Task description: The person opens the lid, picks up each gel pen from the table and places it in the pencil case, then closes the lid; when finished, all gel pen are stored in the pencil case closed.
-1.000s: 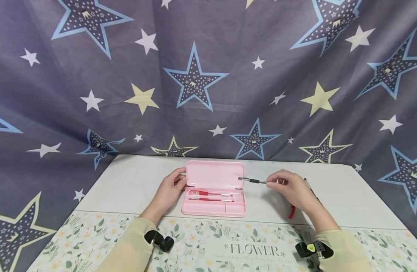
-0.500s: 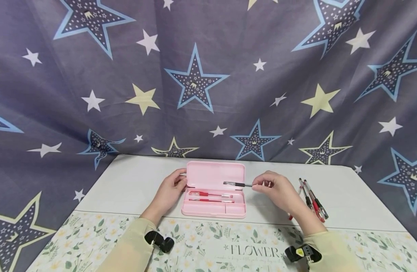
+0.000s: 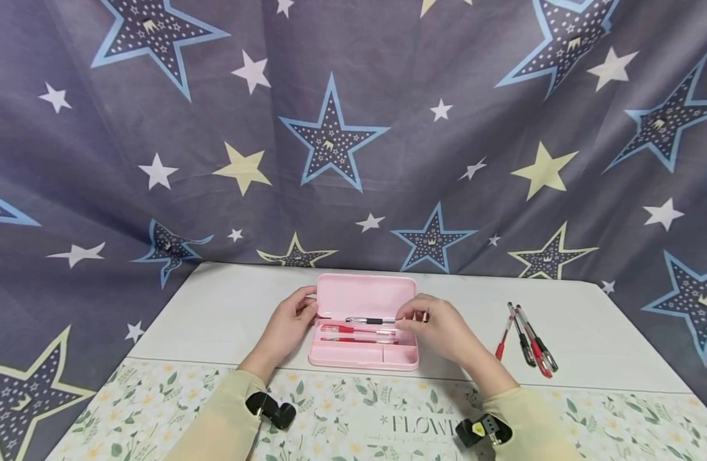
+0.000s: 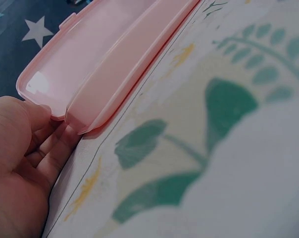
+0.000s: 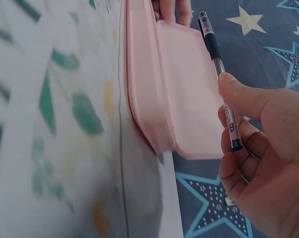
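A pink pencil case (image 3: 399, 355) lies with its lid (image 3: 365, 296) raised, two red pens (image 3: 359, 340) in its long compartment. My left hand (image 3: 290, 323) holds the case at its left end; in the left wrist view the thumb and fingers (image 4: 55, 148) grip the corner by the hinge. Between thumb and fingers my right hand (image 3: 437, 323) pinches a gel pen (image 3: 367, 320) with a clear barrel and black grip. This pen is level, over the back of the case in front of the lid. In the right wrist view the pen (image 5: 216, 54) points away from the palm.
Several red and black pens (image 3: 529, 339) lie on the white tabletop (image 3: 595, 333) to the right. A flower-patterned mat (image 3: 325, 410) covers the front of the table. A star-printed curtain (image 3: 353, 211) hangs behind it.
My right hand has moved left with the black pen, from right of the pencil case to over it, uncovering the pens on the right. The left hand has stayed at the case.
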Motion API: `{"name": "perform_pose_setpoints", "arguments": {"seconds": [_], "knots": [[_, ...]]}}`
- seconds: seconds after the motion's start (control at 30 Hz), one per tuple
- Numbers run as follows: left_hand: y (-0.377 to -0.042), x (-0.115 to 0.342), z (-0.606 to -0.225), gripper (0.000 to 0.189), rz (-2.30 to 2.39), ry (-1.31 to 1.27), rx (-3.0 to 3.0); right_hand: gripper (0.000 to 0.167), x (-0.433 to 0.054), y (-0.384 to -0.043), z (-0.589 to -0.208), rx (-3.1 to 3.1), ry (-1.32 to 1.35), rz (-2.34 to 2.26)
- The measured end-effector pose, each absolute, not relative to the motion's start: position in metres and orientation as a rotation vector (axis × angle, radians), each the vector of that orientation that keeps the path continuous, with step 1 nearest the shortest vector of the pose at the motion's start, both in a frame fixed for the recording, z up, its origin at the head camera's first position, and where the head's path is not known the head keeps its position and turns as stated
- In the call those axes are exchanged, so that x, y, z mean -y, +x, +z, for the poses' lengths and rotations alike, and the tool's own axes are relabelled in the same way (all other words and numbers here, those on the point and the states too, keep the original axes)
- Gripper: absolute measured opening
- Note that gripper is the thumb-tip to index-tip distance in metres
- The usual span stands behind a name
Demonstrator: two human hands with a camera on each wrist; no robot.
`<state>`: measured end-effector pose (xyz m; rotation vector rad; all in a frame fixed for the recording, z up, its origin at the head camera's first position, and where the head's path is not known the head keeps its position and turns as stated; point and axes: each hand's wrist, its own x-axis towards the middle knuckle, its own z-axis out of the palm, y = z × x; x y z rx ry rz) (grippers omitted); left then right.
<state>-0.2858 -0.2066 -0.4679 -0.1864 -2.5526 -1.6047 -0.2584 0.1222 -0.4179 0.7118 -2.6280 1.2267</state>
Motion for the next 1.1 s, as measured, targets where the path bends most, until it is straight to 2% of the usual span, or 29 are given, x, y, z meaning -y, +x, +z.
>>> {"name": "perform_pose_setpoints", "arguments": {"seconds": [0.33, 1.1], "knots": [[-0.286, 0.208, -0.470, 0.037, -1.623, -0.237, 2.532, 0.009, -0.096, -0.259, -0.422, 2.686, 0.678, 1.250], [-0.285, 0.208, -0.468, 0.037, -1.657, -0.217, 2.526, 0.019, -0.067, -0.262, -0.433, 2.802, 0.509, 1.109]]}}
